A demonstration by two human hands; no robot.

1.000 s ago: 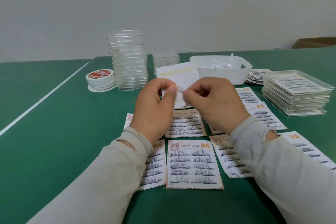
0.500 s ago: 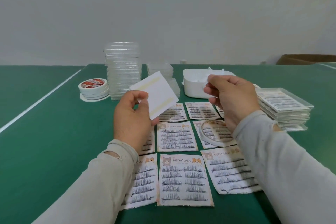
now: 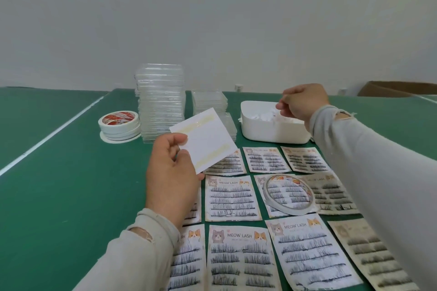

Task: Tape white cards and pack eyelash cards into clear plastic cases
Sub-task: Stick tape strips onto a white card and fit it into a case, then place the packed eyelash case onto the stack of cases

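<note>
My left hand [image 3: 170, 172] pinches a white card [image 3: 205, 139] by its near-left corner and holds it tilted above the table. Two yellowish tape strips run along the card's opposite edges. My right hand [image 3: 300, 101] hovers over the white bin [image 3: 272, 132] with its fingertips curled together; anything between them is too small to see. Several eyelash cards [image 3: 233, 196] printed MEOW LASH lie in rows on the green table. A tall stack of clear plastic cases [image 3: 160, 101] stands at the back, with a shorter stack [image 3: 209, 101] beside it.
A thin tape roll [image 3: 288, 194] lies on the eyelash cards near my right forearm. Stacked tape rolls [image 3: 118, 125] sit left of the cases. The bin holds white paper scraps. A cardboard box [image 3: 397, 88] is at the far right.
My hands parted. The right hand went from the card to above the white bin. The left hand kept the card and lowered it slightly.
</note>
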